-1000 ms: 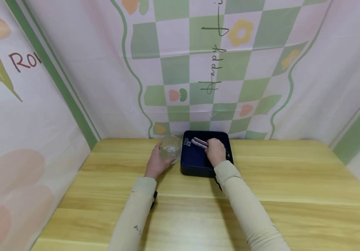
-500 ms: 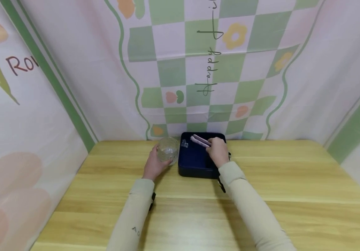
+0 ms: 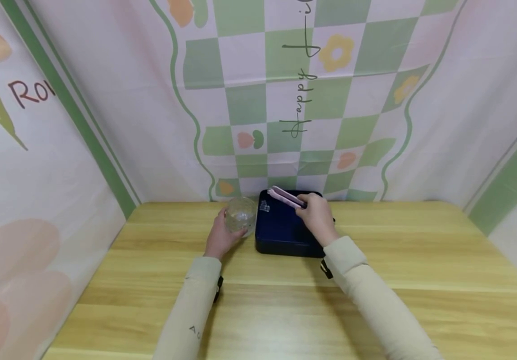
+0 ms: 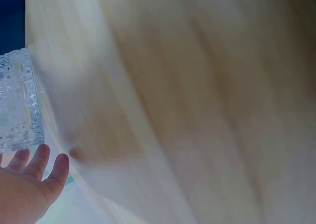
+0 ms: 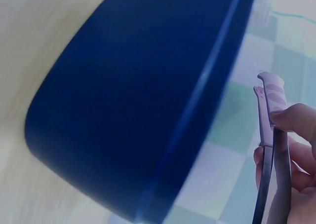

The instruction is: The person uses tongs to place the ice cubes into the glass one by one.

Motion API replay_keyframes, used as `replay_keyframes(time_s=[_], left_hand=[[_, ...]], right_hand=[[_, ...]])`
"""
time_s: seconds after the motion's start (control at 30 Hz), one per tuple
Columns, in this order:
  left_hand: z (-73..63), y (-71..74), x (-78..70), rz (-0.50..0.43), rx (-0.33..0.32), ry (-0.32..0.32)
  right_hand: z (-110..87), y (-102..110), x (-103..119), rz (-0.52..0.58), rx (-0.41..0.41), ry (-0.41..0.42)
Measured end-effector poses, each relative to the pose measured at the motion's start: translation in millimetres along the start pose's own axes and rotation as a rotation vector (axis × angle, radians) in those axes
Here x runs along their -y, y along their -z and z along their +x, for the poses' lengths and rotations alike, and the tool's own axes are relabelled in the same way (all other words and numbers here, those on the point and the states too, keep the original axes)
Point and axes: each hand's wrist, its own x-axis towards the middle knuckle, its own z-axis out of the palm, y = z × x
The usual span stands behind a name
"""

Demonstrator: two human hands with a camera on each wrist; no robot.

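Note:
In the head view, my left hand curves round a clear textured glass at the left side of a dark blue square tray. The left wrist view shows the glass upright above the left hand's fingers. Over the tray's back part, my right hand grips tongs with pale pink tips and dark arms, pointing left. Seen from the right wrist, the tongs are clear of the tray's wall, their tips close together, with nothing visible between them.
Small clear pieces lie at the tray's back left; whether they are ice cubes cannot be told. The wooden table extends on all near sides. A checked fabric backdrop hangs right behind the tray.
The right hand has drawn a little right and the tongs have risen toward the tray's back edge, away from the clear pieces. The left hand and glass stay in place; the view shifted slightly.

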Motion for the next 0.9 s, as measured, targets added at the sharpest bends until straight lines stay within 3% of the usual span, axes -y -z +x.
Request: replay_keyframes(time_s=[0.47,0.7,0.9], left_hand=[[-0.4,0.5,0.8,-0.013,-0.004,-0.02],[-0.1,1.2,0.7,-0.031,-0.002,-0.027],[-0.7,1.4,-0.9,-0.032,0.003,-0.019]], right_hand=[[-18.7,-4,27,0.002,0.036,0.119],[-21.0,-9,39,0.021,0.118,0.131],[-21.9,-11,43,-0.004,0.139,0.138]])
